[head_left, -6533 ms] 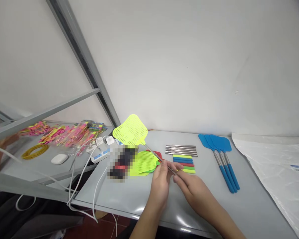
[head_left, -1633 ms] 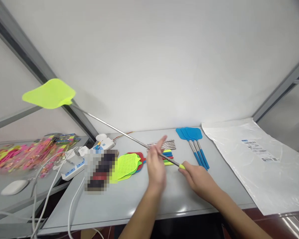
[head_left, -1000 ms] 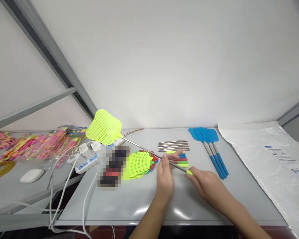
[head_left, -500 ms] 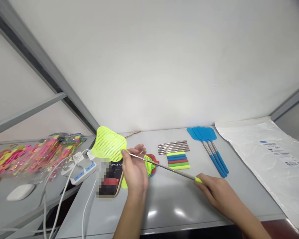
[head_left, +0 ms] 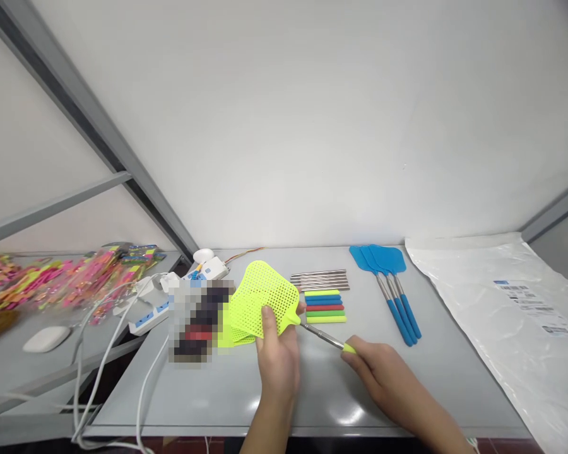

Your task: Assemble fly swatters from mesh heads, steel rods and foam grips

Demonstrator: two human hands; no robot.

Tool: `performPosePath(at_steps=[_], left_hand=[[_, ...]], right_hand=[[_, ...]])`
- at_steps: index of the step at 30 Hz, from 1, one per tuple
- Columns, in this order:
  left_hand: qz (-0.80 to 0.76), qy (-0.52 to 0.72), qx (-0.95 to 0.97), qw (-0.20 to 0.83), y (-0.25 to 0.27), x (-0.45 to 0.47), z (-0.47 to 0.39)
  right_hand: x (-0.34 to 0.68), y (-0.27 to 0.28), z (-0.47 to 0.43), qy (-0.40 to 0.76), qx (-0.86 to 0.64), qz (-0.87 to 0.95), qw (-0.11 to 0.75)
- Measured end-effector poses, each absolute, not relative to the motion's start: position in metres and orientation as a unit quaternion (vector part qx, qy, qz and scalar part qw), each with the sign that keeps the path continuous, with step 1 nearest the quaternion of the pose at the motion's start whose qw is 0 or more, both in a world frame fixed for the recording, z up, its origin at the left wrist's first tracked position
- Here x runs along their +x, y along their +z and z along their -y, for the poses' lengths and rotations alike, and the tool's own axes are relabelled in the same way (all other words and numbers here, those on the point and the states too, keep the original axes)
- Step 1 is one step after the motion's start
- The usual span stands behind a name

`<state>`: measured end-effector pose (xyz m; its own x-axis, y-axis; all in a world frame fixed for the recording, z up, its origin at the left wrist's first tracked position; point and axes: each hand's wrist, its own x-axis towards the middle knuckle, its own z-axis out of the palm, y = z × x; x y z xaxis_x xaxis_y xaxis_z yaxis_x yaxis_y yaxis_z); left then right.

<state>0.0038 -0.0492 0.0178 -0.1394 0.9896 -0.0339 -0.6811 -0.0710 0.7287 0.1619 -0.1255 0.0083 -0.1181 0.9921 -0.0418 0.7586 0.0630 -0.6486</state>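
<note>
A yellow-green fly swatter (head_left: pixel 269 296) with a perforated head and a metal telescopic shaft is between my two hands. My left hand (head_left: pixel 279 359) grips the head near its neck, thumb on top and fingers behind. My right hand (head_left: pixel 383 372) is wrapped round the yellow-green handle, most of which it hides. The shaft between the hands is short. Below the held head, more yellow-green mesh (head_left: pixel 243 337) shows, partly covered. Behind my hands lie several metal rods (head_left: pixel 319 279) and a row of coloured grips (head_left: pixel 324 308) in yellow, blue, red and green.
Three blue fly swatters (head_left: pixel 392 290) lie fanned on the grey table (head_left: pixel 208 403). A white plastic mailer (head_left: pixel 483 302) covers the right side. Power strips (head_left: pixel 151 315) with white cables and a blurred-out area are at left. Bagged pink items (head_left: pixel 89 277) lie on the side shelf.
The swatter's shaft has become much shorter. My left hand has moved right with the head, toward my right hand, and now grips the head itself. My right hand still holds the handle.
</note>
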Motion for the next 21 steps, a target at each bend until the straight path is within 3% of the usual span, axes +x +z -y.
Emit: performPosePath(at_steps=[11,16,18,21], left_hand=[[-0.361,0.617,0.319,0.622,0.012,0.027,0.047],[-0.325,0.46,0.482,0.672,0.01,0.022,0.042],[-0.338,0.434,0.519,0.654,0.0,0.018,0.046],[-0.411,0.447,0.561,0.563,-0.018,0.008,0.054]], right_hand=[[0.16,0.01,0.125,0.258,-0.65,0.661,0.273],[0.179,0.002,0.128,0.23,-0.7,0.583,0.342],[0.197,-0.003,0.125,0.183,-0.768,0.517,0.332],[0.227,-0.01,0.115,0.103,-0.863,0.432,0.241]])
